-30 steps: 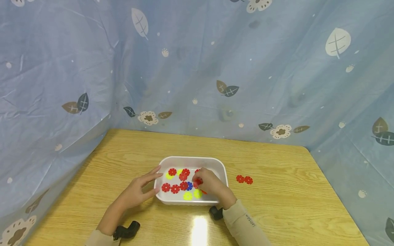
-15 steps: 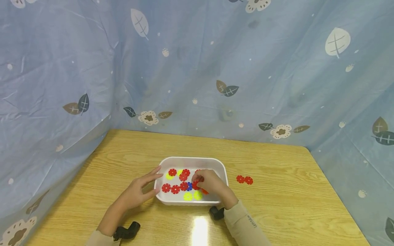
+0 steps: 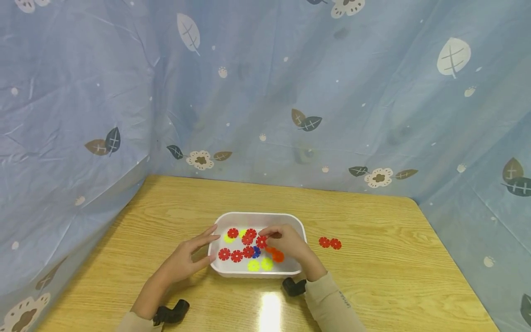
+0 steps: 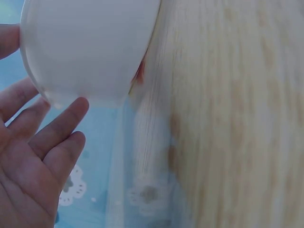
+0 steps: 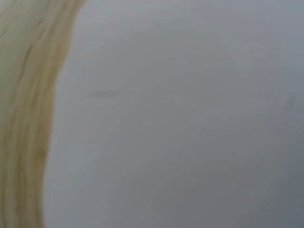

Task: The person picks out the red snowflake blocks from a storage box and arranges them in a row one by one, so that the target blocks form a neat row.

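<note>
Fingertips of the right hand (image 3: 286,240) narrow together, thumb and forefinger apparently pinching a red notched flower disc (image 3: 261,242) at its 3 o'clock edge. Disc sits near the middle of the white plastic tray (image 3: 249,274); whether it is lifted off the floor, cannot tell. Right wrist view: blurred pale surface and wood grain, no fingers.

Left hand (image 3: 186,256): fingers spread wide, nothing gripped, tips against the tray's end at 9 o'clock.

Around the pinched disc, clockwise: orange discs (image 3: 278,256) at 4, partly under the hand; two yellow discs (image 3: 267,263) about 6; blue disc (image 3: 256,252) at 7, overlapped by a red one; row of red discs (image 3: 237,256) toward 8; overlapping red discs (image 3: 247,240) between 9 and 10.

Beyond the tray's rim at 3 o'clock: red disc pair (image 3: 330,243), edges meeting, on the wooden table (image 3: 373,276).

Risks, my judgement: thin edge and small contact could let the disc slip; crowded neighbours could snag its notches; the tray could skid if the light left-hand touch fails to steady it.
</note>
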The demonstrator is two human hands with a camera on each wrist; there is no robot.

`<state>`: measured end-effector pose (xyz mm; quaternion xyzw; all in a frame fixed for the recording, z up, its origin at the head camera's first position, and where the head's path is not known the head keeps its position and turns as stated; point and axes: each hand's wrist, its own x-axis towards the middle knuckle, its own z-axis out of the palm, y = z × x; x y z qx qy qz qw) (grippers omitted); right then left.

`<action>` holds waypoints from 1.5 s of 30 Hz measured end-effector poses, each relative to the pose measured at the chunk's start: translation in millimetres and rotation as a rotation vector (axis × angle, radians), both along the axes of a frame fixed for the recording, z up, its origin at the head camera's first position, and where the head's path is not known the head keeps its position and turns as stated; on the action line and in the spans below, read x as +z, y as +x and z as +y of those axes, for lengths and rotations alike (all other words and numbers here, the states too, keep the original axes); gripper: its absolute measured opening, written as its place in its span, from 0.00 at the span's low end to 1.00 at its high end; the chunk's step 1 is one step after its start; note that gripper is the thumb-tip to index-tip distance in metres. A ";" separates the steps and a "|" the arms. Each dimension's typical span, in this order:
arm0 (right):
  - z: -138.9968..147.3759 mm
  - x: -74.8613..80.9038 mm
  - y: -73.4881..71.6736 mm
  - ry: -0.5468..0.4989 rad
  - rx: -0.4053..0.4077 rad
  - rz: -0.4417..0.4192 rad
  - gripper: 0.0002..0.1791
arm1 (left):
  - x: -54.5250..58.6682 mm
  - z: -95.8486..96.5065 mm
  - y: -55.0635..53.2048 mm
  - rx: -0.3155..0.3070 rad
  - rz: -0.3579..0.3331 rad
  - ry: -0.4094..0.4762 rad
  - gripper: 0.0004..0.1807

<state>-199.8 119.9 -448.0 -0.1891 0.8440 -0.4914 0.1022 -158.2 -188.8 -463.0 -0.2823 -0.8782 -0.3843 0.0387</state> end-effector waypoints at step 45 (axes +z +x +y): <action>180.9 -7.0 31.0 -0.467 -0.545 -0.255 0.17 | 0.7 0.5 -0.7 0.004 -0.009 -0.008 0.26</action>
